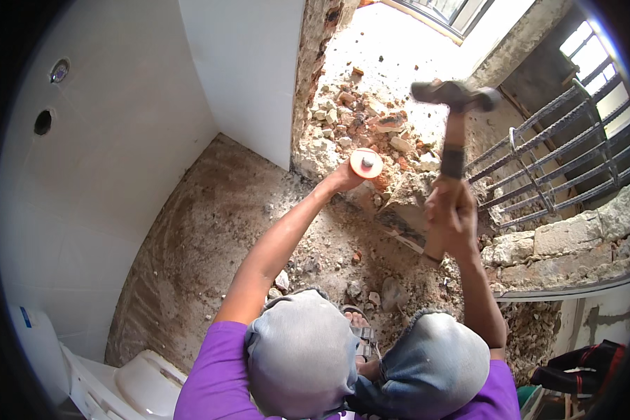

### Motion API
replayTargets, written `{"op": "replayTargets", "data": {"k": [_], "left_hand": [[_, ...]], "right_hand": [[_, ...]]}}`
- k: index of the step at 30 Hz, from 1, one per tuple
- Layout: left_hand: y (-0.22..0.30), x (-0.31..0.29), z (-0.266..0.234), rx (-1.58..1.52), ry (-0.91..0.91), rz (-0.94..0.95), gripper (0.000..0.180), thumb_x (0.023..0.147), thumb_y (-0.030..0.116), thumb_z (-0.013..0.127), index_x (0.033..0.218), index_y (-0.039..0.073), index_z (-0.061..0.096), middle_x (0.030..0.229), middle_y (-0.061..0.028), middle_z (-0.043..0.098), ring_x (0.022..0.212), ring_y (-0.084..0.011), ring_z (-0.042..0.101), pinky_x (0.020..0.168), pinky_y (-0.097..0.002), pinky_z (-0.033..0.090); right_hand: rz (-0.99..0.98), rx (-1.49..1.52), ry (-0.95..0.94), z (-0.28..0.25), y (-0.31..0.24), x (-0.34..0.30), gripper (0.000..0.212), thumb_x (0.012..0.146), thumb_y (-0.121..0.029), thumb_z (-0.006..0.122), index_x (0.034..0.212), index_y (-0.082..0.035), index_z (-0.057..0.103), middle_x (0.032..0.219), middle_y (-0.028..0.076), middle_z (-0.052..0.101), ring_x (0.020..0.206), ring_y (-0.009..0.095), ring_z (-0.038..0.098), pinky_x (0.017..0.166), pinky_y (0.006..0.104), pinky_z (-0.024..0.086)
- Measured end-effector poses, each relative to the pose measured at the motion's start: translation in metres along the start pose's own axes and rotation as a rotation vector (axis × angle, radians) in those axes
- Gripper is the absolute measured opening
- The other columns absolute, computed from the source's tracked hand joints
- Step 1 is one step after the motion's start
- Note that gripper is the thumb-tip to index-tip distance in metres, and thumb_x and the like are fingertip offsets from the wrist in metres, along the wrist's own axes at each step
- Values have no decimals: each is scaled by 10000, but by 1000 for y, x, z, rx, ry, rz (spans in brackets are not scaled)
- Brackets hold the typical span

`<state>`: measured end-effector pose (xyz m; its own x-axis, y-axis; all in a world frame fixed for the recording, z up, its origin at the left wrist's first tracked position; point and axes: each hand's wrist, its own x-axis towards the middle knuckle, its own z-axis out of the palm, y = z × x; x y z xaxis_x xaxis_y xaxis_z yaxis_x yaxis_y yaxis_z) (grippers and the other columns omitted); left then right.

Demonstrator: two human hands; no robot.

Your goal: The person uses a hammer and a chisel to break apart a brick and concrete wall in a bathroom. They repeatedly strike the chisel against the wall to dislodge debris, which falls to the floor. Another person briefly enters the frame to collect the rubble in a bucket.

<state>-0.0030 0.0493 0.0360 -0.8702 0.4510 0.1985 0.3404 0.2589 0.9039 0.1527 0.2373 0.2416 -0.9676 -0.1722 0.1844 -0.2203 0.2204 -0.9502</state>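
Note:
My left hand (344, 178) is wrapped round a chisel, seen nearly end-on. Its round orange-rimmed hand guard (366, 163) faces up with the dark metal striking end in the middle, and hides most of the fingers. The chisel's tip is out of sight below, over the broken masonry. In my right hand (451, 210) is a hammer (455, 96), gripped by its wooden handle with a dark wrapped band. Its head is slightly blurred and raised, up and to the right of the chisel, apart from it.
Brick rubble (371, 126) lies beyond the chisel, beside a rough wall edge (315, 63). Bare ribbed steel bars (553, 154) stick out at right above a broken brick ledge (560, 241). A white toilet (147, 385) stands at lower left. My sandalled foot (362, 332) rests on the dusty floor.

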Motion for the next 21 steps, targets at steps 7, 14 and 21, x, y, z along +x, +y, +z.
{"op": "replayTargets", "data": {"k": [7,14,21], "left_hand": [[17,-21,-2,21,36,-37,325,818,147,684,1115,44,603,1048,-106,657,1000,-185,608,887,-297,487],[25,-13,-49,-70,218,76,313,786,13,611,1095,39,567,979,-46,616,890,-112,579,771,-266,514],[5,-12,-33,-30,332,191,334,812,54,631,1134,17,549,1051,-53,620,965,-141,580,850,-286,484]], "right_hand": [[517,-2,-166,18,87,-27,289,960,-354,529,1005,-70,513,685,-17,480,535,74,488,467,244,453],[454,211,-11,17,68,-60,326,971,-400,496,997,-75,479,636,15,483,494,102,478,457,246,432],[223,233,70,17,52,-62,322,972,-359,504,1015,-40,493,617,23,511,495,98,507,439,246,435]]}}
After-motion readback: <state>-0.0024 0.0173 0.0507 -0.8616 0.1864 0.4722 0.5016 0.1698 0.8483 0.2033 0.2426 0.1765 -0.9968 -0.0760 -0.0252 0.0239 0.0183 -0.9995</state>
